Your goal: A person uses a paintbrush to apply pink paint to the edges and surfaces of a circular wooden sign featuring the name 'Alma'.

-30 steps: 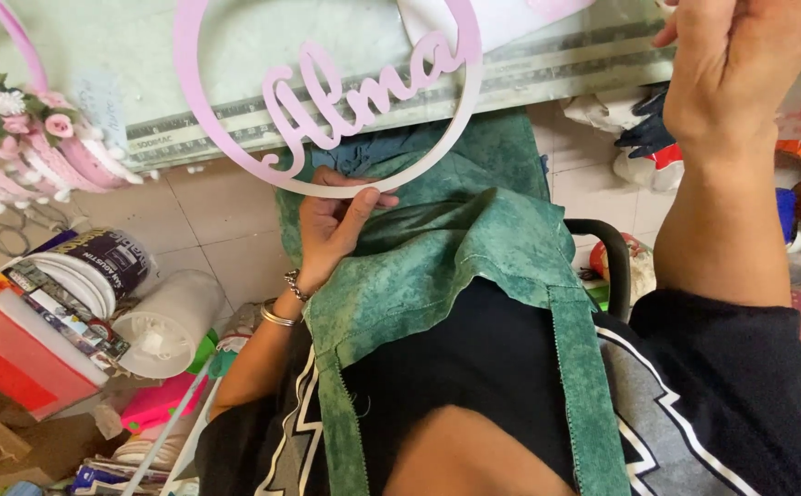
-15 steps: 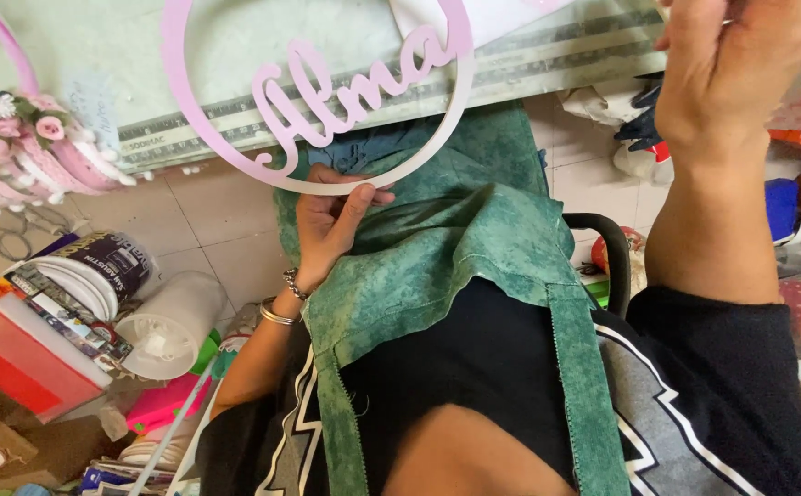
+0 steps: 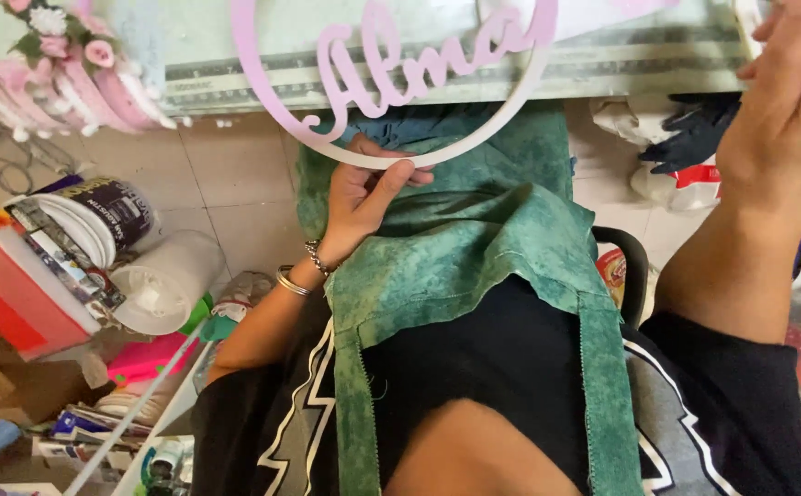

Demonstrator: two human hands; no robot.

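Observation:
My left hand [image 3: 364, 197] grips the lower rim of a pale pink hoop [image 3: 391, 158] that has a cursive word cut across its middle. The hoop hangs in front of the table edge [image 3: 602, 69], above my lap. A green mottled apron [image 3: 474, 257] covers my lap under the hand. My right hand [image 3: 786, 101] is raised at the top right corner, its fingers cut off by the frame, so what it holds is hidden. Bracelets circle my left wrist.
A pink flowered decoration [image 3: 61, 64] sits at the top left. On the tiled floor to my left lie a stack of white plates [image 3: 88, 230], a white tape roll [image 3: 166, 280], red boxes [image 3: 5, 303] and clutter. Bags [image 3: 685, 147] lie right of the apron.
The pink hoop has shifted a little to the right and up in view while my left hand kept its hold on the rim. My right arm stays raised.

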